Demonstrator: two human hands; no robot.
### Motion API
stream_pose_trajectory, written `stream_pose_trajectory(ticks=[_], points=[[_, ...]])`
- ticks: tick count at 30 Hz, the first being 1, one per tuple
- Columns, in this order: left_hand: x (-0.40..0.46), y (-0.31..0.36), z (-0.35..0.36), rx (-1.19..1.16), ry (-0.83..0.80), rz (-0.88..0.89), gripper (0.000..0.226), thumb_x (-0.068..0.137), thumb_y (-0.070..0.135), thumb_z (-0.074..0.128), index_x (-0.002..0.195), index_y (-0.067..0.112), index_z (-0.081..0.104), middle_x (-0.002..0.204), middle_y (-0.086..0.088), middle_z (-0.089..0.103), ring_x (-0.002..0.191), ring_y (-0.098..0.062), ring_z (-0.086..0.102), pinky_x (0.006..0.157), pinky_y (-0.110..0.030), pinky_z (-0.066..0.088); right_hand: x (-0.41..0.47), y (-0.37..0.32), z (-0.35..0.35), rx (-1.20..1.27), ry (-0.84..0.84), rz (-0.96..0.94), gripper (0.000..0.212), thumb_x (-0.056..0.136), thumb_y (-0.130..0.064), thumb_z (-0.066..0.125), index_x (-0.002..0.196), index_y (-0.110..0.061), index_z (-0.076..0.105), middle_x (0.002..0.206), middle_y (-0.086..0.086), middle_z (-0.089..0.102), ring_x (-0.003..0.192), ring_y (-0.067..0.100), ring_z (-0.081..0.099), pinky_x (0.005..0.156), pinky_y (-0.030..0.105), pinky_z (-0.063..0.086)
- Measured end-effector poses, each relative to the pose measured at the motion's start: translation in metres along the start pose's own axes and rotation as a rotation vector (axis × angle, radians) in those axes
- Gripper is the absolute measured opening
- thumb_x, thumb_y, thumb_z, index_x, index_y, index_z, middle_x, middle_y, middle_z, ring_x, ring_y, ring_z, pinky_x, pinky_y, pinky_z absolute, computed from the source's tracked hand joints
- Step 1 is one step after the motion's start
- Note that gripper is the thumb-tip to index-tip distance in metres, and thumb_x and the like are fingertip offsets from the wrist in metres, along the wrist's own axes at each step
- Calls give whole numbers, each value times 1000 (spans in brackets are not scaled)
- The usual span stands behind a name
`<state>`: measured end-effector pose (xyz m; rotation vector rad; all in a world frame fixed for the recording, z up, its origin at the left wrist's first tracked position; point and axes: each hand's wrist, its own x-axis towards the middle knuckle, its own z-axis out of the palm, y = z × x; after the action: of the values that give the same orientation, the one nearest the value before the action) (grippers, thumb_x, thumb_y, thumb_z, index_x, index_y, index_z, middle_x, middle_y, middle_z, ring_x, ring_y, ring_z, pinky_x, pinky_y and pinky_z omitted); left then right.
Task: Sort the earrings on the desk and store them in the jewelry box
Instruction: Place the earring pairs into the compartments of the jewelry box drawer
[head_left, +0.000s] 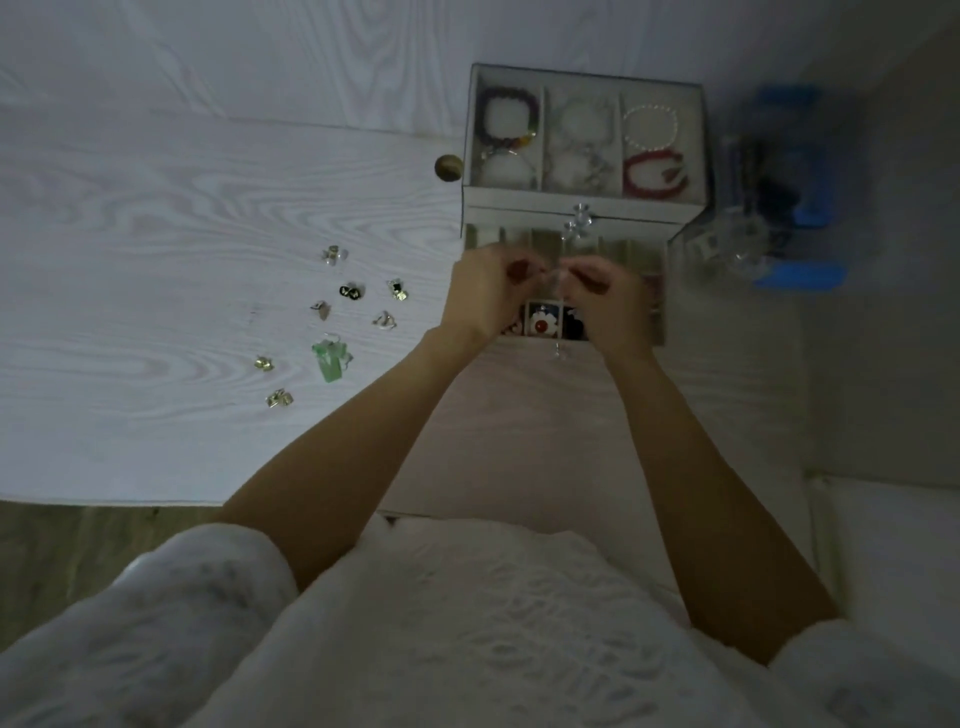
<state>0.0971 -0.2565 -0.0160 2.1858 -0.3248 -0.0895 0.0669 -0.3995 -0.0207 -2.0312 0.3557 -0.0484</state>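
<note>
A glass jewelry box (582, 205) stands at the back right of the white desk, with bracelets under its clear lid and its lower drawer (657, 312) pulled out toward me. My left hand (483, 296) and my right hand (608, 301) meet above the drawer, fingers pinched on a long clear drop earring (560, 322) that dangles between them. Inside the drawer, a white flower earring (541, 323) shows between my wrists. Several loose earrings lie on the desk to the left, among them a green one (330, 359), a black pair (350, 291) and small gold ones (279, 398).
A round brown knob-like object (449, 168) sits left of the box. To the right of the box stand clear glass items (727, 249) and blue objects (800, 275). The desk's front edge (104, 501) runs across the lower left; my white fluffy sleeves fill the bottom.
</note>
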Motion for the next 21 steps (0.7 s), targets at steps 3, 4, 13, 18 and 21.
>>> stream_pose_trajectory(ticks=[3, 4, 13, 18, 21], points=[[5, -5, 11, 133, 13, 16, 15, 83, 19, 65, 96, 12, 70, 92, -9, 73, 82, -24, 67, 74, -34, 54, 17, 3, 0, -150, -6, -52, 19, 85, -10, 65, 102, -3, 68, 100, 13, 71, 92, 21, 65, 85, 30, 52], [4, -8, 14, 141, 26, 14, 17, 84, 20, 65, 97, 11, 69, 91, -10, 73, 81, -25, 67, 73, -36, 54, 20, 3, 1, -180, -12, -62, 19, 85, -10, 65, 102, -3, 68, 100, 14, 71, 92, 21, 65, 85, 30, 52], [9, -12, 26, 269, -61, 36, 29, 82, 30, 64, 99, 7, 64, 84, -14, 72, 74, -31, 67, 63, -40, 55, 18, -4, 7, -344, -26, -122, 26, 85, -7, 63, 111, -4, 64, 106, 13, 69, 96, 21, 64, 80, 19, 43], [6, -15, 18, 348, -50, 160, 15, 81, 17, 62, 91, 12, 72, 82, -15, 70, 72, -34, 63, 59, -39, 53, 17, -4, 8, -376, -51, -139, 21, 84, -1, 60, 104, -1, 66, 101, 16, 70, 93, 24, 65, 81, 24, 48], [6, -22, 17, 450, -37, 201, 13, 79, 17, 64, 87, 17, 74, 83, -12, 68, 77, -36, 57, 59, -35, 50, 17, -3, 9, -498, -85, -207, 19, 83, 0, 55, 93, -3, 71, 89, 18, 71, 82, 30, 65, 76, 38, 54]])
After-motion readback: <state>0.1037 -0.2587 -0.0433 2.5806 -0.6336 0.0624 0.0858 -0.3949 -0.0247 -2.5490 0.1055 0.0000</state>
